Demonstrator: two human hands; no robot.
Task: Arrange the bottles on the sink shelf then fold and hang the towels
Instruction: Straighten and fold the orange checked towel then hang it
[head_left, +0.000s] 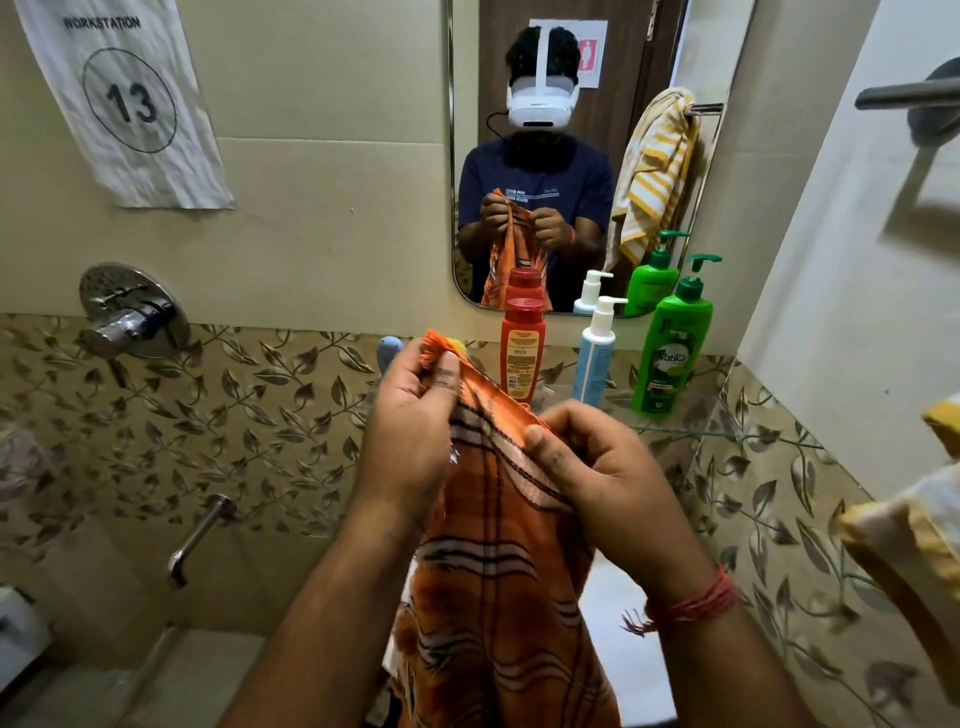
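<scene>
A crumpled paper sign (124, 98) reading "WORKSTATION 13" hangs on the beige wall at upper left. Below it sit a round chrome mixer valve (132, 312) and a spout (200, 538), against leaf-patterned tiles (249, 426). A mirror (571, 156) hangs right of the sign.

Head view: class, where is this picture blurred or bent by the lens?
Head view: wide-angle lens bows the mirror edge and walls; yellow towel at right edge is blurred; both hands and orange towel fairly sharp; bottles readable.
</scene>
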